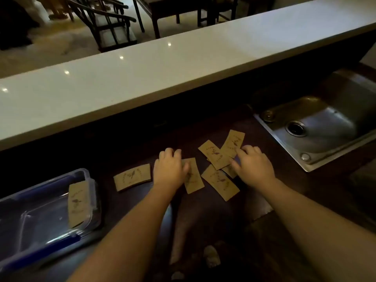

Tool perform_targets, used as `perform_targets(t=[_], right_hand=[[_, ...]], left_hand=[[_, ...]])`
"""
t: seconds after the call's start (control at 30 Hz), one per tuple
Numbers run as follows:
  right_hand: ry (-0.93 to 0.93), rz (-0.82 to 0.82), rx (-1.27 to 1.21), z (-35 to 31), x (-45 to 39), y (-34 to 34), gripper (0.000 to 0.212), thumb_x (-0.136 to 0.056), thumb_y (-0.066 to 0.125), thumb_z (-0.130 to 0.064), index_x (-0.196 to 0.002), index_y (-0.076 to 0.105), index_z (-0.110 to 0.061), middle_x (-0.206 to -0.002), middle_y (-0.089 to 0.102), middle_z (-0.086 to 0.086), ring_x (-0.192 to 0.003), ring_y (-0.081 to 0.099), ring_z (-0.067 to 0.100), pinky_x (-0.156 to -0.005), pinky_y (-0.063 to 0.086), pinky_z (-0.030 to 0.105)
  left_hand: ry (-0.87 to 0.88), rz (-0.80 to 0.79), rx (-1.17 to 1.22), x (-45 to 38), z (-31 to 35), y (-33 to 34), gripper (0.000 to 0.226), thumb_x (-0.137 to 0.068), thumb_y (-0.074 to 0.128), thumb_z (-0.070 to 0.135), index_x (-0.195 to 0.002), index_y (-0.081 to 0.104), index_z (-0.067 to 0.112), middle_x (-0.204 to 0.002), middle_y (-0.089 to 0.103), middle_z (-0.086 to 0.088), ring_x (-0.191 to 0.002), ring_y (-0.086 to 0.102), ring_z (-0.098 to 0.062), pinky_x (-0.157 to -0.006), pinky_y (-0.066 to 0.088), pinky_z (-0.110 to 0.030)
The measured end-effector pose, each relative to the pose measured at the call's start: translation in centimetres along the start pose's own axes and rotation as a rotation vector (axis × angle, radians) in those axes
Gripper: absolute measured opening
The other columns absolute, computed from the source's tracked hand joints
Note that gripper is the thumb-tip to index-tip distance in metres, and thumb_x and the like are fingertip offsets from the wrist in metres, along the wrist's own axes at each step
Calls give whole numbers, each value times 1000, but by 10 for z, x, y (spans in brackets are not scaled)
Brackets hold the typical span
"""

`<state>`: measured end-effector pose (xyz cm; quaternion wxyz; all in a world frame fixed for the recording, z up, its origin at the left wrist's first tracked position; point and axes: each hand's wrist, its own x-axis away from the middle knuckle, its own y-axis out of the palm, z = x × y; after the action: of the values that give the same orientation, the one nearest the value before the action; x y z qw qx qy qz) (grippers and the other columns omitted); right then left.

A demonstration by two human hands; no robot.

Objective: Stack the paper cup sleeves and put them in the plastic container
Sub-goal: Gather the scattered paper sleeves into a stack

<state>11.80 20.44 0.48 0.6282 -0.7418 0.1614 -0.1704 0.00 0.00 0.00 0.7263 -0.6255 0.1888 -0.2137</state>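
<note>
Plastic container (92,192): far left on the bench (130,151), one sleeve inside.
Lone sleeve (132,177): long axis sideways, just left of the left hand.
Left hand (169,169): fingers spread, pressing a sleeve (193,180).
Scattered sleeves (215,157): overlapping, between the hands.
Right hand (252,164): fingers loosely open, touching that pile, nearer to it.

One head-worn wide-angle view looks forward and steeply down, close over a dark counter (126,202); sink (333,127) at right.

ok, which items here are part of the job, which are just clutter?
Job: cup sleeves loose on the dark worktop; one sleeve in the plastic container; left hand; right hand.
Not job: sink; white counter; chairs.
</note>
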Motion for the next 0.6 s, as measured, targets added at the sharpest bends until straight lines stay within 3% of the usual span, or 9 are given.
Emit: perform_targets(t=[0.13, 0.3, 0.4, 0.6], right_hand=[[87, -97, -136, -2, -6, 14, 50, -92, 45, -49, -124, 56, -12, -128, 51, 11, -116, 44, 30, -90, 44, 43], [141, -146, -199, -15, -17, 27, 58, -88, 47, -57, -120, 56, -10, -124, 50, 14, -116, 43, 31, -88, 45, 44], [192, -162, -216, -21, -20, 33, 62, -86, 48, -61, -122, 54, -10, -124, 49, 14, -118, 42, 32, -90, 46, 46], [243, -120, -217, -24, -22, 43, 62, -82, 59, -58, -121, 53, -10, -122, 49, 13, -116, 41, 30, -89, 44, 42]], left_hand=[[-164, -109, 33, 0, 18, 12, 59, -90, 46, 52, -132, 47, 11, -127, 48, -14, -117, 45, -31, -90, 43, -43], [-471, -245, 252, -1, 31, 20, 79, -77, 60, 63, -129, 41, 7, -130, 45, -16, -121, 45, -33, -91, 46, -45], [-612, -294, 360, -4, 33, 26, 83, -74, 69, 56, -130, 38, 4, -134, 43, -18, -123, 46, -35, -93, 46, -45], [-712, -344, 482, -14, 28, 26, 80, -71, 78, 45, -128, 40, 3, -134, 46, -18, -122, 49, -35, -94, 45, -43]])
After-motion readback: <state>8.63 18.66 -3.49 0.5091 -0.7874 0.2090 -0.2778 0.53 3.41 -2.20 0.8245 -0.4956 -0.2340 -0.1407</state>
